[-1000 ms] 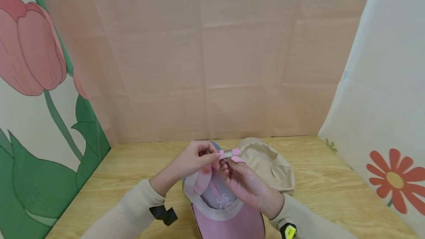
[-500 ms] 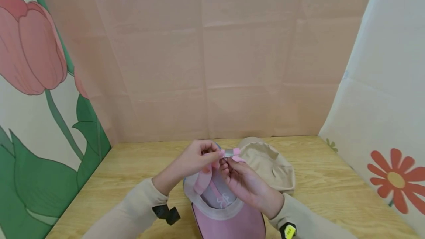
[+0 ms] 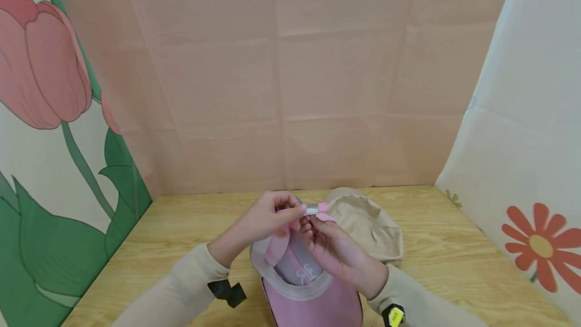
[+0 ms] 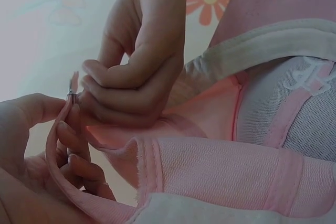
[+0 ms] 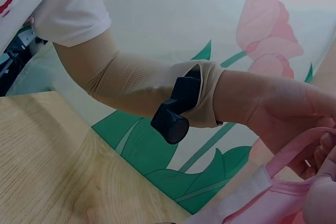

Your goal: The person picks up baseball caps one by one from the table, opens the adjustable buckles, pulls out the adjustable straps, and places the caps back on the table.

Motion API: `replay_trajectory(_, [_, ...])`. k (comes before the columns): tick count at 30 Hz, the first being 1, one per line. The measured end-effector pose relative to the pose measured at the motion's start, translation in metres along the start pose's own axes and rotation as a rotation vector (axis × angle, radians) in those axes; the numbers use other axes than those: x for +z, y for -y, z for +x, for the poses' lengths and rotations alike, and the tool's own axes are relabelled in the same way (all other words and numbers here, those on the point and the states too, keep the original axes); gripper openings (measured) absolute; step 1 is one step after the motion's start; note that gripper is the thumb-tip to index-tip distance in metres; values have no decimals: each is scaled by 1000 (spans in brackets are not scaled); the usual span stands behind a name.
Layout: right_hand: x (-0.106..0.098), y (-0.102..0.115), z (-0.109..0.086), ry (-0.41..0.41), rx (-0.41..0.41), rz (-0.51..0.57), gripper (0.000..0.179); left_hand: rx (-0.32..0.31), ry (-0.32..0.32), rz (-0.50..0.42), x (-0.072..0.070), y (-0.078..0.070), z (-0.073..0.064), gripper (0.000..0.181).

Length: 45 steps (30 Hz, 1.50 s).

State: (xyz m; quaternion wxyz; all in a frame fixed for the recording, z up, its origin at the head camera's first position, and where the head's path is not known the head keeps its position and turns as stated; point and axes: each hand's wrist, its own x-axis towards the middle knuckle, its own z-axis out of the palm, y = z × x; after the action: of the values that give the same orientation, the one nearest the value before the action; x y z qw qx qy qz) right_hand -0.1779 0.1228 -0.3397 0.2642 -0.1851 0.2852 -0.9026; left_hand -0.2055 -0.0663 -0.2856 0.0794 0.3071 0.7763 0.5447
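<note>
A pink cap (image 3: pixel 313 309) lies upside down with its brim toward me, its grey mesh inside showing. Its pink back strap (image 4: pixel 60 169) is raised and runs through a small metal buckle (image 3: pixel 312 209). My left hand (image 3: pixel 268 218) pinches the strap just left of the buckle, thumb on top. Just below the buckle, my right hand (image 3: pixel 342 256) pinches the strap with curled fingers. In the left wrist view, the right hand (image 4: pixel 139 59) hides part of the strap near the buckle. The right wrist view catches the left hand (image 5: pixel 283 114) at the strap.
A beige cap (image 3: pixel 369 226) lies behind and to the right of the pink one on the wooden table (image 3: pixel 181 231). Part of something blue (image 3: pixel 297 199) shows behind the left hand. Cloth walls (image 3: pixel 272 90) stand behind and on both sides.
The left hand and forearm have shifted very slightly to the right. Both hands keep their grip at the buckle, and the caps stay where they were.
</note>
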Motion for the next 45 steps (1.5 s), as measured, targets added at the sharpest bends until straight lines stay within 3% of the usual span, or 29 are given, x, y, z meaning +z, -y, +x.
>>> replay_trajectory(13, [-2, 1, 2, 58, -8, -25, 29, 3, -5, 7, -4, 3, -2, 33])
replay_trajectory(31, [-2, -1, 2, 41, -19, 6, 28, -12, 1, 19, -2, 2, 2, 22])
replay_trajectory(45, [-1, 4, 6, 57, -7, 14, 27, 43, -20, 69, -3, -4, 8, 19])
